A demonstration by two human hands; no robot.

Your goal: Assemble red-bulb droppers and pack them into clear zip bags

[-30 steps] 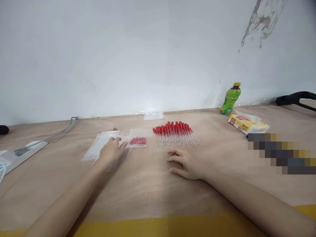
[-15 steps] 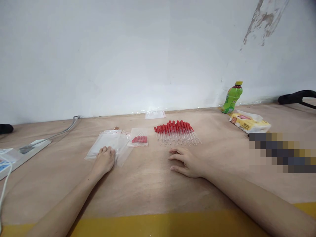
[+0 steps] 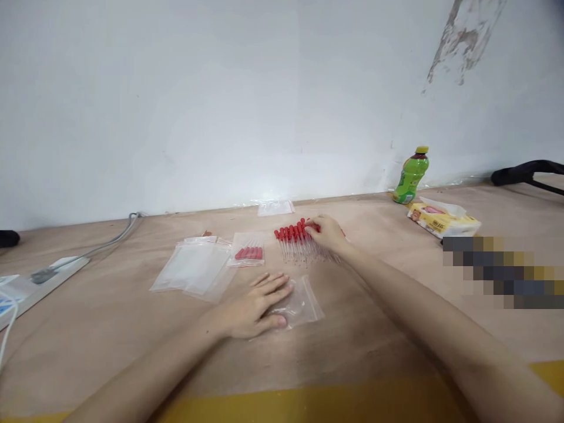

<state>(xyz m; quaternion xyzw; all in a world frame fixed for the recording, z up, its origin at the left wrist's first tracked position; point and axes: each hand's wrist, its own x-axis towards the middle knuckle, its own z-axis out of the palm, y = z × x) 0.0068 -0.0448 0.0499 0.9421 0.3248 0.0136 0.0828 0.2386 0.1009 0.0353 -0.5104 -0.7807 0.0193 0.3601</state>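
My left hand [image 3: 264, 302] lies flat with its fingers spread on a clear zip bag [image 3: 304, 302], pinning it to the table; part of the bag is hidden under the palm. Over the right part of a row of droppers [image 3: 293, 238], which have red bulbs and thin clear tubes, is my right hand [image 3: 326, 234]. Its fingertips are pinched together at the red bulbs, and the hand covers several droppers. Left of the row sits a small filled bag [image 3: 247, 249] with several red-bulbed droppers inside. Beside it lies a fanned stack of clear zip bags [image 3: 189, 267].
A white slip [image 3: 275, 208] lies against the wall. A green bottle [image 3: 411, 176] and a yellow tissue pack [image 3: 445, 220] stand at the back right. At the left edge is a power strip [image 3: 66, 270] with a grey cable [image 3: 110, 238].
My left hand has moved right from the bag stack, bringing one clear bag to the middle of the table. My right hand has gone forward onto the droppers, its fingers closing.
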